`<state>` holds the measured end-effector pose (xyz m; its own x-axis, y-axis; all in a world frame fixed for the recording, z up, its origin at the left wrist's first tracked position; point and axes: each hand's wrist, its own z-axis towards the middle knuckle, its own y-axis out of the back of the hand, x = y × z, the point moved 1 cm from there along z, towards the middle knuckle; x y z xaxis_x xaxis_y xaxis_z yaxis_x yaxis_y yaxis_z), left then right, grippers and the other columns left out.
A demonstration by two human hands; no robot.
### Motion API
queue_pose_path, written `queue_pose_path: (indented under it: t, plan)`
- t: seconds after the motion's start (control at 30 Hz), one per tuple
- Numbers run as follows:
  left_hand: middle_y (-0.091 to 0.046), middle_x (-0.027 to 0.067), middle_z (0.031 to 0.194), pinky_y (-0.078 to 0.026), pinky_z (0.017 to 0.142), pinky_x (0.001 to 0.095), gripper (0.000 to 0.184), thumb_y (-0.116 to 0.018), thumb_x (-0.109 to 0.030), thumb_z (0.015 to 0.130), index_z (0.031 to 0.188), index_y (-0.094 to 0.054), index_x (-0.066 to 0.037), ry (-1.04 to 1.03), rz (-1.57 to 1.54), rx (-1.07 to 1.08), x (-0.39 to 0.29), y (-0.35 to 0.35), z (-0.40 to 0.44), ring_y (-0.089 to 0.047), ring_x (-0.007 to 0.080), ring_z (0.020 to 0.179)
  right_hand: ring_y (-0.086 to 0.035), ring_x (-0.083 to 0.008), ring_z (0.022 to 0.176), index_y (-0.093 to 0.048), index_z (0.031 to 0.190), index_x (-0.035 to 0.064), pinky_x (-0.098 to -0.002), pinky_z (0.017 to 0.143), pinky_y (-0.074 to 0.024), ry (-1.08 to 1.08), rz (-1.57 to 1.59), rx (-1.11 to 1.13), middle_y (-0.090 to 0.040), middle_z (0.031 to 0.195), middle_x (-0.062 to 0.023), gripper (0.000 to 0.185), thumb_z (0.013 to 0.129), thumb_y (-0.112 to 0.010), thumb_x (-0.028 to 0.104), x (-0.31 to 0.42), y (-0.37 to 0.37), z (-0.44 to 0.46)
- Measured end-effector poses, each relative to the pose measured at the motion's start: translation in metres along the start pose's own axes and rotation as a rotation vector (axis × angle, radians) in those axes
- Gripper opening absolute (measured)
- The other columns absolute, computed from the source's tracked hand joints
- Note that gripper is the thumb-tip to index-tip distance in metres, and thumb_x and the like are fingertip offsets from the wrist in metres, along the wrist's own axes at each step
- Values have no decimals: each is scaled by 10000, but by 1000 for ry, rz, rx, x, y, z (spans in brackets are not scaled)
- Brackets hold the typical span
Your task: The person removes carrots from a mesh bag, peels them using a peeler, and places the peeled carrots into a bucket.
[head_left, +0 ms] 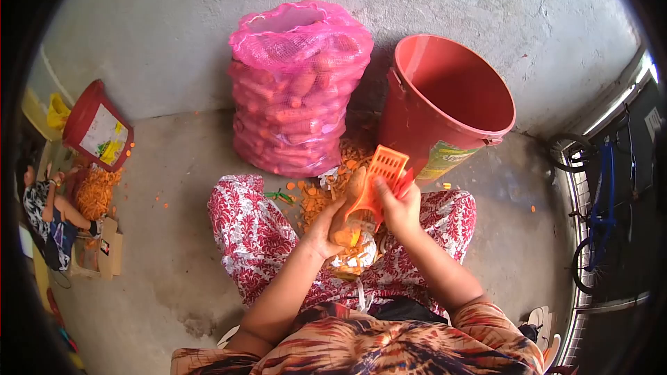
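Observation:
My left hand (322,232) is wrapped round a thick, brownish-orange carrot (354,186), held tilted above my lap. My right hand (401,210) grips an orange plastic slotted grater (389,161) against the carrot's side. Both hands meet between my knees. Below them, orange peelings and slices (316,201) lie in a heap on the floor, partly hidden by my hands. Something white and crumpled (358,257), with orange bits on it, rests beneath the carrot's lower end.
A pink mesh sack (299,97) full of carrots stands ahead by the wall. Right of it leans a large red bucket (451,121). At far left, a person (52,215) sits near a tipped red bucket (101,125) and orange shreds (99,191). A bicycle (597,201) stands at right.

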<state>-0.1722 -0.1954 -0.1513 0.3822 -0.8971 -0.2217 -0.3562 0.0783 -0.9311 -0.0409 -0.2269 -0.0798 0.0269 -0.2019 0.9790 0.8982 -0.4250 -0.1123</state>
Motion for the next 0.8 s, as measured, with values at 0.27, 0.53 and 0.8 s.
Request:
queue_pose_path:
  t: [0.27,0.53,0.8]
  plan:
    - [-576,90,937,-498,649,345,360,-398,-352,860,1047,-497,-61,-64,-75,-34,5,-12,3,-576,201,811,-487,-46,593,-552,879,1,-199,524,-401,102,-180,71,-567,691,0,119,810,-549,98,-10,-2,-14]
    - [-578,97,861,-497,621,351,342,-445,-341,848,1046,-482,-65,4,91,-75,14,-9,-10,-587,231,713,-468,-61,591,-506,789,4,-226,534,-412,56,-156,-370,-540,660,-8,111,807,-545,106,-52,56,64]
    - [-591,92,810,-491,585,420,362,-425,-375,831,1017,-506,-76,14,5,-146,3,-1,-5,-592,254,685,-447,-45,469,-523,825,35,-186,403,-346,-9,-14,-110,-514,607,15,91,826,-521,126,-4,21,24]
